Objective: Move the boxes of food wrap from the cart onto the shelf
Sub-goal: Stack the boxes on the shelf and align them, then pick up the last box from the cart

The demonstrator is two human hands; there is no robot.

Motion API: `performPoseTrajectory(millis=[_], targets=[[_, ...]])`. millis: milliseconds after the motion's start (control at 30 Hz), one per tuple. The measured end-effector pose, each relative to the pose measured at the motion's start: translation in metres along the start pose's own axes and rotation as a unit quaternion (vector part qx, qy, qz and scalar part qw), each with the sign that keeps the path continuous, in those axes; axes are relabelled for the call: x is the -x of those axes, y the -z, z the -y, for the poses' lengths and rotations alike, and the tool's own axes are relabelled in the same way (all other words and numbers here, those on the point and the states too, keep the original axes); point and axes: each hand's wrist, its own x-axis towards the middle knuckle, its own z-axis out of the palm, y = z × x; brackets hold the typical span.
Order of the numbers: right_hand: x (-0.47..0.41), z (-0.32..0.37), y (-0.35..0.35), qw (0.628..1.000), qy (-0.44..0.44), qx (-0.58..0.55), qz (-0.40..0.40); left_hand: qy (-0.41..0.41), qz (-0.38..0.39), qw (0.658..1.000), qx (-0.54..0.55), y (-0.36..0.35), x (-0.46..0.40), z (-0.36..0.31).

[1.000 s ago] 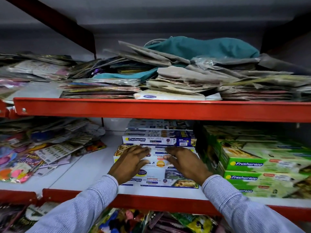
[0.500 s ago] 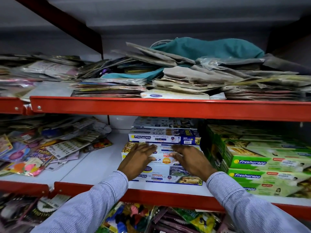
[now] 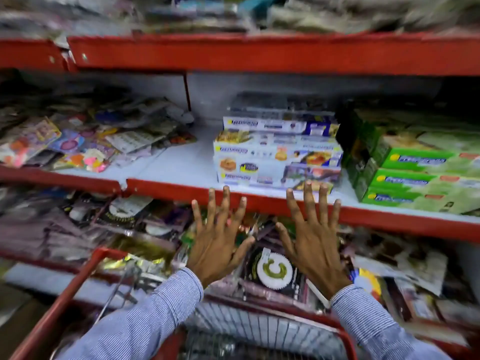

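A stack of white and blue food wrap boxes lies on the middle shelf, which has a red front edge. My left hand and my right hand hover below and in front of that stack, fingers spread wide, holding nothing and touching no box. Green food wrap boxes are stacked to the right on the same shelf. The red rim and wire mesh of the cart show under my arms at the bottom. The picture is blurred by motion.
Flat colourful packets pile up on the left of the middle shelf. More packets fill the shelf below, behind my hands. A red upper shelf edge runs across the top with blurred goods above it.
Both hands have left the white box stack and drawn back and down, fingers now spread. The view has tilted downward, bringing the lower shelf and the cart into sight.
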Motion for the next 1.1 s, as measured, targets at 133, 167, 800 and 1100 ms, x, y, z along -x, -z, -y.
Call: performPoseTrajectory(millis=[133,167,800,1100], targets=[[0.094,0.017,-0.039,0.997,0.009,-0.031,0.076,0.042,0.099,0.994,0.02,-0.036,0.1,-0.004],[0.11,0.02,-0.047,0.994,0.014,-0.043,0.101,0.052,0.13,0.99,0.022,-0.043,0.119,-0.004],[0.362,0.065,-0.254,0.728,0.055,-0.049,0.681,-0.01,0.587,0.797,0.143,-0.21,0.385,-0.05],[0.363,0.065,-0.284,0.762,0.09,-0.051,0.639,-0.035,0.614,0.774,0.147,-0.258,0.395,-0.087]])
